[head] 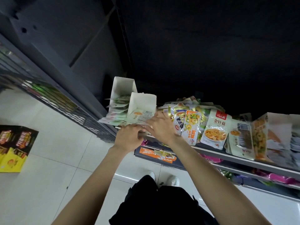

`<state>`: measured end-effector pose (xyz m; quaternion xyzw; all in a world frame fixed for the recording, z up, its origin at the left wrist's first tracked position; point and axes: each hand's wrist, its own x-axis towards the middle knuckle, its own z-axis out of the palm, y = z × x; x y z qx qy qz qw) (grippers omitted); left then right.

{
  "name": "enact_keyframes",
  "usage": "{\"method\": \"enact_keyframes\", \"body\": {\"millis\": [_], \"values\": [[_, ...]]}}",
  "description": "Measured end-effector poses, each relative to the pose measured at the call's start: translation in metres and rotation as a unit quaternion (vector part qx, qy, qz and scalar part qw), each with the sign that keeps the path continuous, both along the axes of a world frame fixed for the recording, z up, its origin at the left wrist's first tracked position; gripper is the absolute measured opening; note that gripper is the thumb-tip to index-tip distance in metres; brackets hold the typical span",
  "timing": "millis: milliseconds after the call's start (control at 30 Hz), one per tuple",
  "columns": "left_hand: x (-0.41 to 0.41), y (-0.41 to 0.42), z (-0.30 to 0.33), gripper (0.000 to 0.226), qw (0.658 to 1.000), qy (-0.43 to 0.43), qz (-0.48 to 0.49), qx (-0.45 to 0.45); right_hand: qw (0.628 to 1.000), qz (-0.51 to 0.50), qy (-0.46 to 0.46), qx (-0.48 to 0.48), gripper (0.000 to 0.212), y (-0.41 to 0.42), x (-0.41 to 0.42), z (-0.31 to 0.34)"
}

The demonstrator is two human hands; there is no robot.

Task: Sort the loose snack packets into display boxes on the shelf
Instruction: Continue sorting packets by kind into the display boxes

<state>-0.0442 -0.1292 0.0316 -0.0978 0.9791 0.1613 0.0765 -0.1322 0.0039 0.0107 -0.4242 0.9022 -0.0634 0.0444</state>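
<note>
Two white display boxes (142,104) hold pale green packets (141,118); I see my left hand (128,137) and right hand (159,127) pinching one packet at the shelf (235,158) edge.

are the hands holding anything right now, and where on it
Both hands, left and right, meet at the near bottom edge of a pale green packet in the white display box; the actual grip is hidden.

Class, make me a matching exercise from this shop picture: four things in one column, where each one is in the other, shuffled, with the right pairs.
Things
1. yellow carton
2. white shoes
3. enoki mushroom packet
4. white display box

Places
A. leaning at the shelf's front edge
B. on the floor, far left
C. just beyond both hands
D. on the floor tiles below the shelf

Pairs: 1-B, 2-D, 3-A, 4-C
</note>
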Motion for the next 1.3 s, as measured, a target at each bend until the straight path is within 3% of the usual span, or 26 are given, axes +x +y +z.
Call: {"method": "enact_keyframes", "body": {"millis": [100, 200, 267, 367, 500, 567, 667, 833, 967, 1100, 1200, 1300], "values": [[0.012, 0.019, 0.011, 0.019, 0.994, 0.083, 0.057, 0.045, 0.972, -0.078, -0.125, -0.181, 0.035, 0.04, 0.014, 0.001], [0.016, 0.059, 0.021, 0.011, 0.954, 0.177, 0.114, 0.215, 0.928, -0.182, -0.119, -0.301, 0.023, 0.097, 0.026, -0.012], [0.007, 0.092, 0.027, 0.017, 0.914, 0.152, 0.127, 0.354, 0.901, -0.282, -0.098, -0.314, 0.021, 0.134, 0.029, -0.023], [-0.021, 0.133, 0.015, 0.019, 0.902, 0.061, 0.093, 0.418, 0.85, -0.436, -0.113, -0.274, 0.028, 0.175, 0.022, -0.036], [-0.067, 0.174, -0.023, 0.034, 0.931, -0.053, 0.032, 0.359, 0.811, -0.509, -0.207, -0.202, 0.055, 0.199, 0.006, -0.045], [-0.085, 0.189, -0.04, 0.042, 0.945, -0.096, 0.0, 0.312, 0.796, -0.515, -0.239, -0.21, 0.06, 0.202, -0.003, -0.047], [-0.098, 0.207, -0.051, 0.047, 0.939, -0.154, -0.004, 0.307, 0.752, -0.544, -0.284, -0.238, 0.067, 0.205, -0.013, -0.056], [-0.101, 0.221, -0.056, 0.04, 0.947, -0.132, 0.033, 0.29, 0.689, -0.591, -0.302, -0.291, 0.064, 0.216, -0.019, -0.063], [-0.092, 0.21, -0.048, 0.046, 0.939, -0.099, 0.02, 0.329, 0.699, -0.576, -0.261, -0.334, 0.037, 0.226, -0.016, -0.038], [-0.079, 0.167, -0.018, 0.036, 0.916, -0.09, -0.045, 0.389, 0.684, -0.509, -0.32, -0.413, 0.019, 0.229, -0.003, 0.0], [-0.067, 0.121, 0.02, 0.038, 0.94, -0.089, -0.12, 0.306, 0.675, -0.427, -0.344, -0.494, 0.035, 0.214, 0.009, 0.031], [-0.056, 0.08, 0.043, 0.038, 0.961, -0.061, -0.125, 0.238, 0.724, -0.372, -0.333, -0.476, 0.05, 0.184, 0.019, 0.051]]}}
